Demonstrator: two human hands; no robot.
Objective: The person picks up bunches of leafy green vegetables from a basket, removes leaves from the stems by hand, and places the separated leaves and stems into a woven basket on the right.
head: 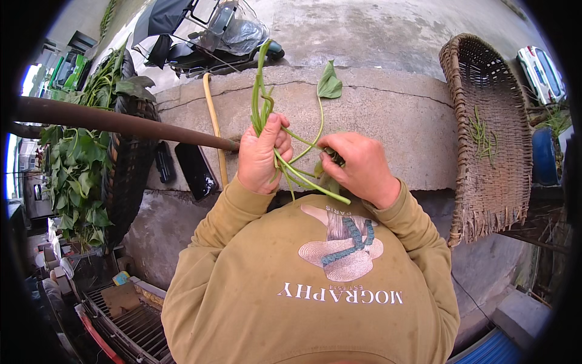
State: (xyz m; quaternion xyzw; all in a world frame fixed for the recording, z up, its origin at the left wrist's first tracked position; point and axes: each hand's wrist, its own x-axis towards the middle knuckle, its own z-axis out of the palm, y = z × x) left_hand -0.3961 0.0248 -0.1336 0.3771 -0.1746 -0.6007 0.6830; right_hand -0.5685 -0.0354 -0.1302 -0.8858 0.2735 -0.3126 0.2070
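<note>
A bunch of green leaf stems [260, 100] rises from my left hand [266, 152], whose thumb presses them against the curled fingers. Several stem ends stick out below that hand, the thickest stem [313, 179] slanting towards my shirt. My right hand [359, 164] pinches dark green leaf matter [335, 157] between thumb and fingers; its palm side is partly hidden. One long thin stem between the hands carries a broad green leaf [330, 84] at its far tip. Some pale leaf pieces [332, 184] hang below my right hand.
Leafy green vines [82, 182] fill a dark woven basket [132, 182] at left. A rusty pipe [136, 125] crosses above a smartphone [195, 170], a black case [164, 162] and a yellow cane [213, 113] on the concrete ledge [391, 113]. Short stems [482, 136] lie in a wicker scoop basket [495, 195].
</note>
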